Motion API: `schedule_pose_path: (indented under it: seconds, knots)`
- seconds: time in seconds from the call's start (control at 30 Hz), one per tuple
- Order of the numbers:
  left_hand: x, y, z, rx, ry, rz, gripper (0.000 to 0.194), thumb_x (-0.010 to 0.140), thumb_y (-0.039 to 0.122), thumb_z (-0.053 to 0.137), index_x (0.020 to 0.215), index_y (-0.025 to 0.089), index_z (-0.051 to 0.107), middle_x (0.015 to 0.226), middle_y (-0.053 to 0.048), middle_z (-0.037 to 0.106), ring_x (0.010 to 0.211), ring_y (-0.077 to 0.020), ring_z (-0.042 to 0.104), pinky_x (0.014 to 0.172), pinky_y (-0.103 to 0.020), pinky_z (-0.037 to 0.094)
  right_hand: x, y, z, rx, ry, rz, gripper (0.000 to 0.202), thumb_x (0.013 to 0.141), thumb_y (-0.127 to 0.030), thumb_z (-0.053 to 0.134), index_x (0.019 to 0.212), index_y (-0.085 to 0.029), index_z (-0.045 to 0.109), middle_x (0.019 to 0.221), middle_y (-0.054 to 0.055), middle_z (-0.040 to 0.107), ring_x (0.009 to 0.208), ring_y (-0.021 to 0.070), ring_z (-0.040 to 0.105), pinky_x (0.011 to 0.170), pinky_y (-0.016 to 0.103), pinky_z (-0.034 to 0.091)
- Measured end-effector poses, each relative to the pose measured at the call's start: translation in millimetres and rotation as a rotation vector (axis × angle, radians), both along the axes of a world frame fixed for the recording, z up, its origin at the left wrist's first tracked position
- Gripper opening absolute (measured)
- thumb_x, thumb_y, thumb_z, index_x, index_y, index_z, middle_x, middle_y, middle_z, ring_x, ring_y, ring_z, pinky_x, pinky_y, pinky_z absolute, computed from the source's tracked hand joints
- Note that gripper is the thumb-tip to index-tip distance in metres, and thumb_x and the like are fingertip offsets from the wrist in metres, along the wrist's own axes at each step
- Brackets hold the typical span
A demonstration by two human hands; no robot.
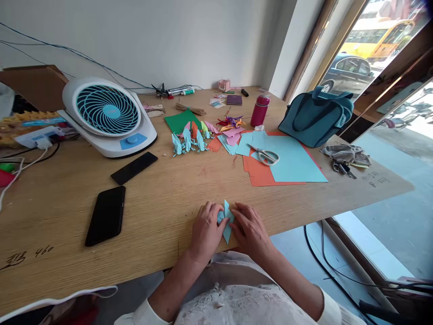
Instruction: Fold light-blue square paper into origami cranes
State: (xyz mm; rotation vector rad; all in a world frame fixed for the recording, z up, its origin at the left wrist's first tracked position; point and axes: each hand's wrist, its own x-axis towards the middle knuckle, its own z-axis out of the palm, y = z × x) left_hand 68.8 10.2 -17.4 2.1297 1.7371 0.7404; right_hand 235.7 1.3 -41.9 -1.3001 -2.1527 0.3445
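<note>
While the left hand (208, 229) pinches the folded blue paper (228, 214), the right hand (252, 226) pinches its opposite edge, fingers bent.

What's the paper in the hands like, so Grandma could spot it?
Find the wooden table. At its near edge, the left hand and right hand are side by side. Between them is a light-blue folded paper with two sharp points, the only paper being held.

2 bare hands (207, 229), 2 white sleeves (329, 307) ending at the forearms (293, 280), pale patterned garment (233, 304)
</note>
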Motion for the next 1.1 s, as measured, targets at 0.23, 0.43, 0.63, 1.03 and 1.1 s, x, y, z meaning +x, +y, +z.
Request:
schedule_pose_path:
  seconds: [0.23,0.43,0.63,1.03,1.1]
  knots:
    - [-1.2,8.6,8.3,-0.22,0.033,0.082,0.022,0.078,0.02,0.074,0.087,0.02,0.055,0.094,-0.005,0.062,0.094,-0.0242,0.06,0.083,-0.036,0.045,0.7,-0.1,-3.0,0.014,0.008,-0.006,0.026,0.093,-0.02,0.057,0.12,-0.018,0.059,0.129,0.016,0.056,0.116,0.0295,0.055,0.096,0.048,0.047]
    - [-0.1,5.5,9.0,-0.293,-0.331,0.055,0.023,0.077,0.012,0.068,0.087,0.022,0.05,0.084,0.003,0.062,0.079,-0.0158,0.06,0.072,-0.027,0.044,3.9,0.9,2.9,-0.065,0.16,0.009,0.021,0.094,-0.024,0.057,0.115,-0.022,0.062,0.127,0.013,0.059,0.117,0.0285,0.056,0.097,0.047,0.045]
    - [2.6,-1.4,18.3,-0.124,-0.521,0.028,0.021,0.08,0.017,0.068,0.092,0.022,0.053,0.085,0.003,0.062,0.078,-0.0133,0.058,0.075,-0.025,0.044,-2.5,7.1,18.8,-0.517,0.79,0.058,0.028,0.09,-0.043,0.064,0.111,-0.025,0.06,0.104,0.006,0.069,0.095,0.0224,0.065,0.081,0.035,0.052]
    - [-1.9,-21.8,47.8,0.115,-0.708,-0.111,0.013,0.089,0.021,0.063,0.08,0.02,0.054,0.083,-0.001,0.054,0.079,-0.0129,0.054,0.071,-0.022,0.047,-11.9,2.2,47.8,-0.548,1.055,0.202,0.031,0.084,-0.052,0.071,0.088,-0.021,0.068,0.097,0.007,0.069,0.092,0.0211,0.063,0.086,0.035,0.051]
    - [-1.6,-24.5,48.0,0.089,-0.788,-0.065,0.016,0.087,0.022,0.066,0.079,0.019,0.053,0.08,0.001,0.053,0.075,-0.011,0.053,0.068,-0.02,0.046,-14.5,1.0,50.4,-0.557,1.069,0.225,0.032,0.083,-0.052,0.071,0.089,-0.021,0.066,0.094,0.006,0.068,0.088,0.0194,0.062,0.083,0.034,0.051]
